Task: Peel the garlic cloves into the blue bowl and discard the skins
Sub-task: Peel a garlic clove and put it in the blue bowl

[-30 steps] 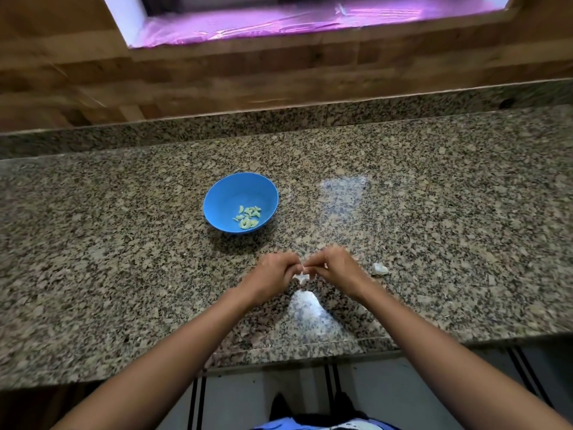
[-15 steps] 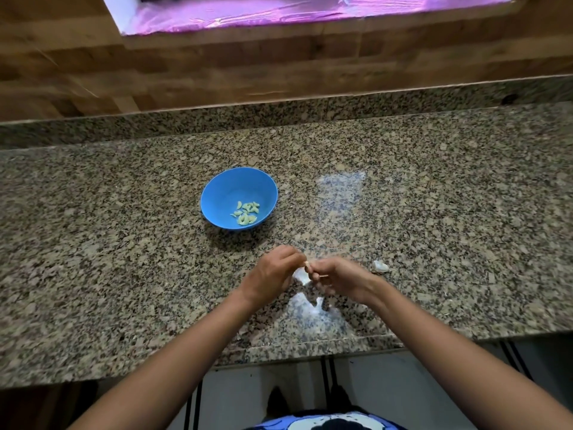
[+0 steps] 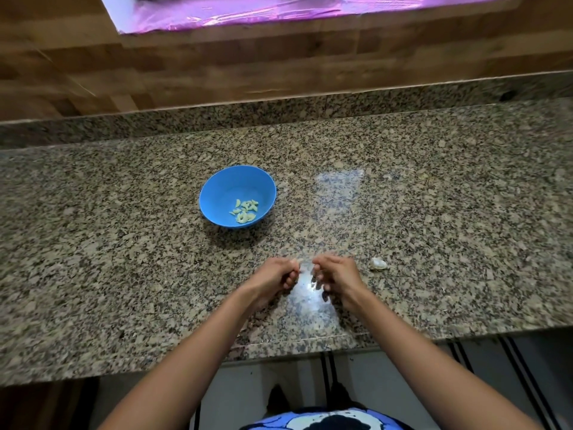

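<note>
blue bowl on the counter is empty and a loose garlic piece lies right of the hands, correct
No: the blue bowl holds peeled cloves, as the head view shows. It is on the counter, and the loose garlic piece does lie right of the right hand.

Blue bowl [image 3: 229, 187] main obstacle on table [image 3: 108, 259]; loose garlic piece [image 3: 379, 264] at right. Granite open left, right; raised back ledge [image 3: 279, 110] bounds far side.

Head cam, looks fwd/down at countertop [image 3: 434, 212], close range.

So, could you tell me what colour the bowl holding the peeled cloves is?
The bowl is blue; head view.
</note>
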Motion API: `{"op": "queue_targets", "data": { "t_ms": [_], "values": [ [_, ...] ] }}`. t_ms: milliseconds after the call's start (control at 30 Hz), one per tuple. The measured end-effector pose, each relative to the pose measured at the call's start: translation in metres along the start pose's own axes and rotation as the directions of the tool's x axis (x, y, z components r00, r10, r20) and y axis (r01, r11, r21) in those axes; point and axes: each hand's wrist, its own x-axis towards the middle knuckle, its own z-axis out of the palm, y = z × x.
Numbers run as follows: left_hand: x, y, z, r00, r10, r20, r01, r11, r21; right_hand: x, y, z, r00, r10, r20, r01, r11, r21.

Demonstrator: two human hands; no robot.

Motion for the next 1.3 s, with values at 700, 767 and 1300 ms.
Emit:
{"op": "queue_targets", "data": {
  "t_ms": [700, 767, 1300],
  "values": [
    [0.001, -0.021, 0.008, 0.835, 0.548, -0.047, -0.338, 0.580, 0.741, -0.005, -0.006, -0.004, 0.942, -0.260, 0.214, 0.337, 0.718, -0.609],
    [0.000, -0.020, 0.008, 0.775, 0.632, 0.024, -0.372, 0.425, 0.825, -0.007, -0.006, -0.002, 0.937, -0.280, 0.209, 0.349, 0.722, -0.597],
    [0.008, -0.016, 0.008, 0.712, 0.701, 0.049, -0.383, 0.328, 0.864, -0.004, -0.008, -0.002, 0.912, -0.367, 0.181, 0.355, 0.488, -0.797]
  ]
}}
